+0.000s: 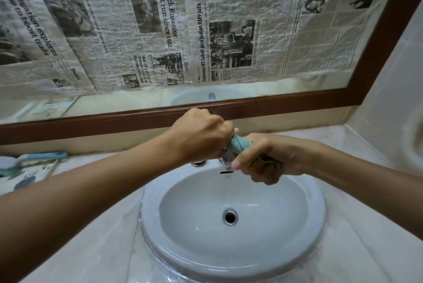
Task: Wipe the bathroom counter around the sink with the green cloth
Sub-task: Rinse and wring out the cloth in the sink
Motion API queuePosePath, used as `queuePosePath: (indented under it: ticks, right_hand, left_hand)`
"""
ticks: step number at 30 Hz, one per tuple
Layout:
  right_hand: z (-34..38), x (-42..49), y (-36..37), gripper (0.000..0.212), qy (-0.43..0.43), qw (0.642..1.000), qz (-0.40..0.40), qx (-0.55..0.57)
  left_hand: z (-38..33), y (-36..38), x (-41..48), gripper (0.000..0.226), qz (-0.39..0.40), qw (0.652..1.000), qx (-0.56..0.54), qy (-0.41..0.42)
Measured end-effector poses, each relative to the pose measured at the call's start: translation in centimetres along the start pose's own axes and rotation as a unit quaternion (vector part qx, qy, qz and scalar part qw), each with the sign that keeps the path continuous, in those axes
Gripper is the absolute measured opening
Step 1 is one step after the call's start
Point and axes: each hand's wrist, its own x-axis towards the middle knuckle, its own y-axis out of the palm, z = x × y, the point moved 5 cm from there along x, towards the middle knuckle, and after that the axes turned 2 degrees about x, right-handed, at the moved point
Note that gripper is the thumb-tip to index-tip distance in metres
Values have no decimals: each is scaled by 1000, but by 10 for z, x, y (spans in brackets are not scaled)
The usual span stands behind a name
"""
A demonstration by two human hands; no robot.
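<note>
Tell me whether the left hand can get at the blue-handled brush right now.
Probably not yet: the left hand grips the twisted green cloth over the sink; nothing blocks the blue-handled brush.

Most of the cloth (239, 145) is buried inside the left grip (201, 138) and right grip (270, 159); only a twisted stretch between them and a dark end under the right one show. The tap (227, 163) just below both is largely covered. Far left of the left grip, a brush (34, 159) is cut by the edge. Above the grips, the newsprint (270, 37) has fine text too small to read.
</note>
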Motion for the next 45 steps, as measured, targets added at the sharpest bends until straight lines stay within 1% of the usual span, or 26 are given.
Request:
queuePosePath:
  ticks: [1,2,4,5,6,7,8,11,13,16,19,24,26,30,35,36,37,39,40,41,42,43,44,45]
  right_hand:
    - [1,4,-5,32,-11,996,-63,-66]
    - [2,11,-13,31,-21,981,-134,-142]
    - [3,25,-26,23,-41,922,-258,-284]
    - [0,34,-31,16,-46,891,-293,-345]
    - [-4,42,-33,8,-48,861,-311,-399]
    - [-9,49,-33,6,-47,835,-321,-444]
    - [-14,54,-33,9,-45,810,-330,-482]
    - [-25,64,-30,21,-67,742,-355,-565]
    - [-29,69,-28,25,-81,711,-356,-602]
    - [-34,72,-26,28,-92,688,-341,-634]
    - [-37,71,-23,26,-98,680,-325,-649]
    - [-41,67,-22,24,-100,680,-321,-652]
    - [-41,67,-24,25,-98,681,-324,-650]
    - [-35,63,-31,27,-109,673,-343,-646]
    - [-25,53,-37,21,-123,671,-364,-634]
    - [-25,51,-37,21,-123,674,-366,-630]
    - [-25,50,-37,19,-121,679,-366,-625]
    - [-29,47,-36,11,-104,703,-364,-603]
    - [-36,46,-36,8,-86,719,-365,-585]
    - [-45,46,-36,8,-67,734,-372,-564]
    - [-56,46,-35,10,-54,744,-383,-545]
    - [-70,48,-33,14,-48,748,-393,-532]
    - [-85,51,-30,20,-39,749,-396,-530]
    - [-102,56,-27,28,-18,753,-382,-536]
  left_hand:
    - [-2,3,5,21,63,998,26,-11]
    - [-4,8,8,15,126,991,30,-34]
    - [-9,25,9,13,217,972,-20,-90]
    - [-11,35,7,16,240,962,-57,-120]
    - [-14,45,4,17,251,952,-94,-148]
    - [-15,56,0,17,263,939,-132,-175]
    - [-17,67,-5,15,274,925,-172,-200]
    - [-21,95,-20,29,285,872,-285,-276]
    - [-23,106,-28,31,284,839,-333,-323]
    - [-29,116,-34,33,277,801,-383,-368]
    - [-35,124,-39,36,286,779,-411,-377]
    - [-39,132,-41,39,291,766,-422,-389]
    - [-39,132,-38,37,295,766,-418,-389]
    - [-31,126,-26,31,308,783,-384,-380]
    - [-22,120,-13,28,302,795,-378,-366]
    - [-21,118,-11,27,300,802,-370,-360]
    - [-22,115,-9,26,298,817,-351,-346]
    - [-27,111,-5,18,290,875,-253,-295]
    - [-32,109,-7,10,270,904,-190,-271]
    - [-38,109,-12,8,231,932,-136,-244]
    - [-46,114,-21,14,175,954,-107,-217]
    - [-56,121,-32,18,124,969,-98,-190]
    - [-63,132,-46,24,82,973,-99,-192]
    - [-69,147,-61,33,85,969,-99,-210]
